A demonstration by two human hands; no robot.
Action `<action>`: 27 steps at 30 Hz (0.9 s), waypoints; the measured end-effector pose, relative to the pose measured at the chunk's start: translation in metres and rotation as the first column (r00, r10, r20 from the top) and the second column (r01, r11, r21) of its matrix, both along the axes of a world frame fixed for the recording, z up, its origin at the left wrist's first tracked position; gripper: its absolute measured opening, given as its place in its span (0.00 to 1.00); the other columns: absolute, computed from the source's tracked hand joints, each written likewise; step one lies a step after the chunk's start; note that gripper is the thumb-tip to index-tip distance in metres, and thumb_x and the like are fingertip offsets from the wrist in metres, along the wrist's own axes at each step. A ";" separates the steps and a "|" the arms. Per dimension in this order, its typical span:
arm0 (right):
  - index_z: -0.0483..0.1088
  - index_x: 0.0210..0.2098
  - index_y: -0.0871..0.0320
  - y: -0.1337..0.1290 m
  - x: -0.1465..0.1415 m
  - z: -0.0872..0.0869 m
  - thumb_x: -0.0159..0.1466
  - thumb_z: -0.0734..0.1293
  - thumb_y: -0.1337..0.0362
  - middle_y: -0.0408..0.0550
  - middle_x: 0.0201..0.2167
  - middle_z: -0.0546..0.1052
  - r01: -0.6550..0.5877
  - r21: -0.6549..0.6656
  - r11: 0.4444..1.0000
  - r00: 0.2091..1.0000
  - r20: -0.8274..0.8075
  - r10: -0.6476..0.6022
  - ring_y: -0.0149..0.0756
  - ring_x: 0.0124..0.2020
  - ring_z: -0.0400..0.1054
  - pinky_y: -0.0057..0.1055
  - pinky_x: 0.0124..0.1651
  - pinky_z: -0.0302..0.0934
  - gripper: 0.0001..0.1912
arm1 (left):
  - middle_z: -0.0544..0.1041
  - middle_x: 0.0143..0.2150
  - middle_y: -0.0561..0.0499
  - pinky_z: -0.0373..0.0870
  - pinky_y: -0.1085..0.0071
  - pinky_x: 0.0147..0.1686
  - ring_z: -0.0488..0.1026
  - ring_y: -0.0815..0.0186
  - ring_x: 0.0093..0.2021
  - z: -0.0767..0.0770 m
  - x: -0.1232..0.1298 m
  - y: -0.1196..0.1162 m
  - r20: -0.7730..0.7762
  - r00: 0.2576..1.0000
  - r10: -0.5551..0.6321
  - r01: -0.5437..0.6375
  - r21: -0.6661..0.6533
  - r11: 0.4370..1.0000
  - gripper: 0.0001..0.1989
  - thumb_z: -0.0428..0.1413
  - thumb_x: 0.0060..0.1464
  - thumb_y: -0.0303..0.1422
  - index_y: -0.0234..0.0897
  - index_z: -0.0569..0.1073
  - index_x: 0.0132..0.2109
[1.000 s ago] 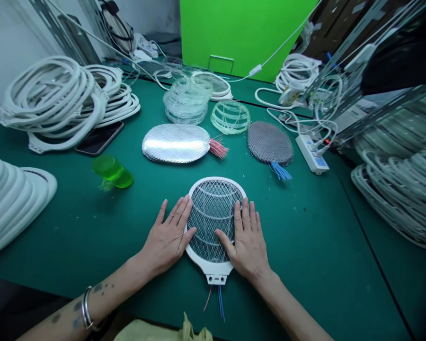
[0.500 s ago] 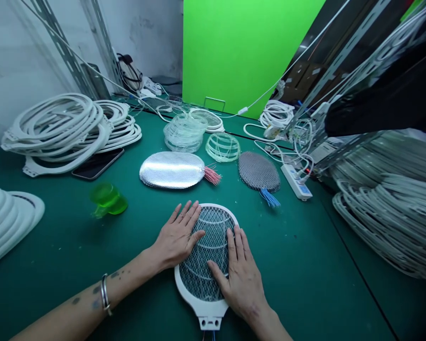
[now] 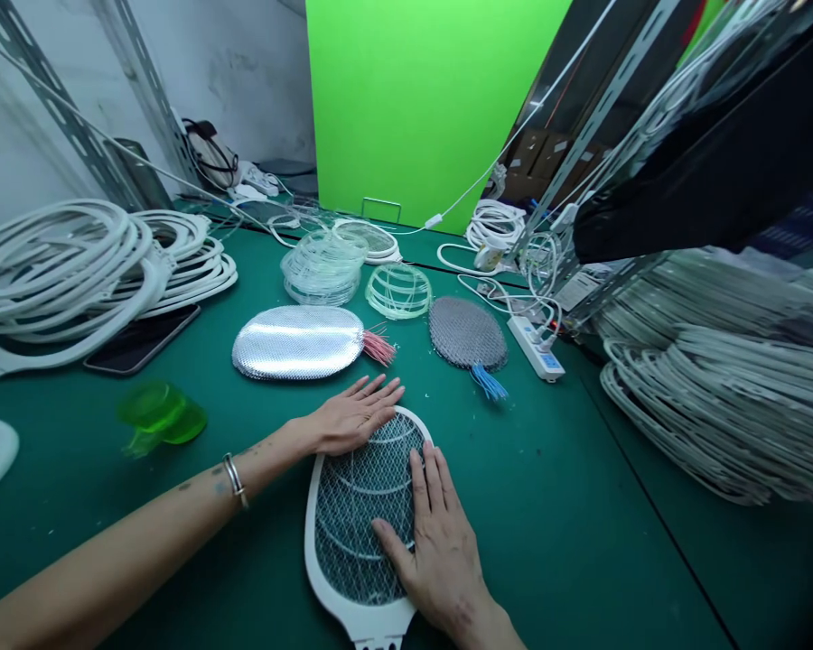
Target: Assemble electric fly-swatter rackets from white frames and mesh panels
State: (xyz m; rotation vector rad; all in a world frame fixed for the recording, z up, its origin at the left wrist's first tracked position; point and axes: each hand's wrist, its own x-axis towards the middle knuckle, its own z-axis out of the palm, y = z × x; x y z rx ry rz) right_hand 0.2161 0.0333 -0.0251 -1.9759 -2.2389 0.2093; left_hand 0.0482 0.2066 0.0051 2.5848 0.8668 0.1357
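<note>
A white-framed mosquito swatter head (image 3: 362,506) with metal mesh lies flat on the green table in front of me. Across its top left rim rests my left hand (image 3: 353,417), fingers stretched out and flat. My right hand (image 3: 440,533) presses flat along the right side, thumb spread over the mesh and fingertips at the rim. Neither hand grips anything. Beyond the swatter head lie a stack of silvery mesh sheets (image 3: 298,341) with red wires (image 3: 379,347) and a darker mesh stack (image 3: 467,332) with blue wires (image 3: 489,383).
White swatter frames (image 3: 60,271) are piled at the left, beside a phone (image 3: 142,341). A translucent green object (image 3: 163,415) sits nearer. Clear plastic rings (image 3: 325,267) stand behind the mesh. A power strip (image 3: 535,348) and stacked frames (image 3: 711,406) are on the right.
My left hand has slid up to the top of the swatter head and turned more sideways. My right hand stays on the right side. The view has shifted to the right.
</note>
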 end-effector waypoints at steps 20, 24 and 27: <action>0.30 0.71 0.61 0.008 0.000 -0.017 0.64 0.56 0.37 0.55 0.71 0.42 -0.036 0.152 0.988 0.997 0.078 0.024 0.54 0.70 0.39 0.52 0.61 0.58 0.50 | 0.50 0.72 0.54 0.46 0.61 0.69 0.38 0.66 0.72 0.051 0.038 -0.016 0.274 0.927 0.257 -0.324 0.234 0.917 0.28 0.33 0.69 0.46 0.40 0.53 0.69; 0.42 0.70 0.66 0.005 -0.002 -0.004 0.65 0.53 0.37 0.55 0.71 0.41 -0.026 0.066 0.997 0.999 0.041 0.024 0.49 0.70 0.34 0.48 0.66 0.51 0.47 | 0.55 0.69 0.46 0.47 0.35 0.63 0.45 0.41 0.69 0.072 -0.095 -0.069 0.376 0.464 0.802 -0.874 0.340 0.347 0.32 0.49 0.60 0.55 0.42 0.60 0.64; 0.44 0.69 0.68 0.004 -0.003 0.003 0.65 0.51 0.36 0.56 0.71 0.42 -0.019 0.031 0.999 0.999 0.031 0.018 0.47 0.71 0.32 0.47 0.68 0.45 0.48 | 0.63 0.64 0.38 0.65 0.35 0.50 0.64 0.33 0.59 0.049 -0.165 -0.087 0.196 0.353 0.915 -0.922 0.237 0.305 0.39 0.54 0.55 0.55 0.43 0.55 0.66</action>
